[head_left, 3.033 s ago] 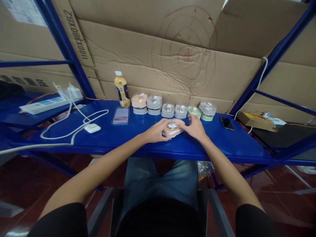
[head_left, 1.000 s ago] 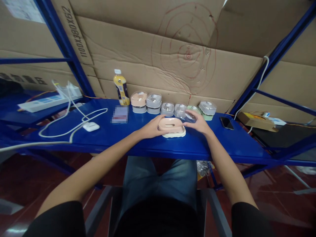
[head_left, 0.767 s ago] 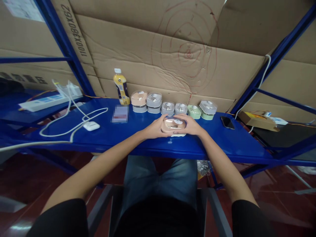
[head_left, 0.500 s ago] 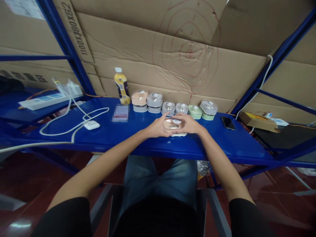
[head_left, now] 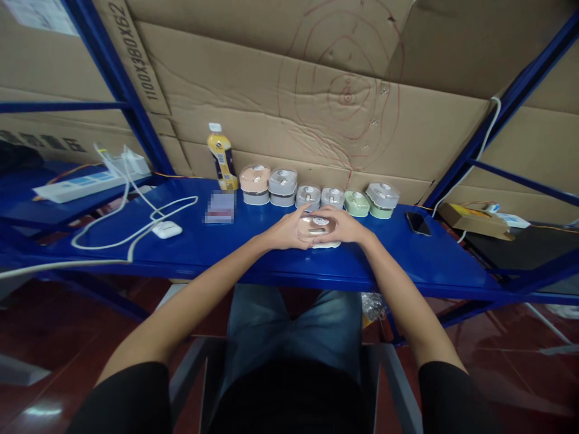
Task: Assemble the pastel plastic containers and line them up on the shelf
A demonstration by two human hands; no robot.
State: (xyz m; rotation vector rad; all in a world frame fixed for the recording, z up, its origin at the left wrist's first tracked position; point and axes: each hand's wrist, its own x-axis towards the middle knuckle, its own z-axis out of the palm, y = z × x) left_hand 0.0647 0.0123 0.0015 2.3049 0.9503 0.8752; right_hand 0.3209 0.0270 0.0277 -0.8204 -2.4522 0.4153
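A small pinkish box with a clear lid (head_left: 314, 226) is at the front middle of the blue table, with a round label and a slim metallic piece on its top. My left hand (head_left: 289, 230) curves around its left side, and my right hand (head_left: 346, 225) wraps its right side. The fingers hide most of its walls. Beneath it shows a white edge (head_left: 326, 245). Just behind my hands stand two grey clear-lidded boxes, one left (head_left: 308, 197) and one right (head_left: 332, 198), and a green box (head_left: 357, 204).
Stacked boxes, peach on grey (head_left: 256, 184), grey (head_left: 283, 187) and grey on green (head_left: 382, 199), line the cardboard wall. Left are a yellow drink bottle (head_left: 222, 158), a blurred packet (head_left: 219, 207), a white earphone case (head_left: 167, 229) and looped cable (head_left: 131, 244). A phone (head_left: 418, 223) lies right.
Both hands stay around the pinkish box in nearly the same place. The whole view has shifted very slightly.
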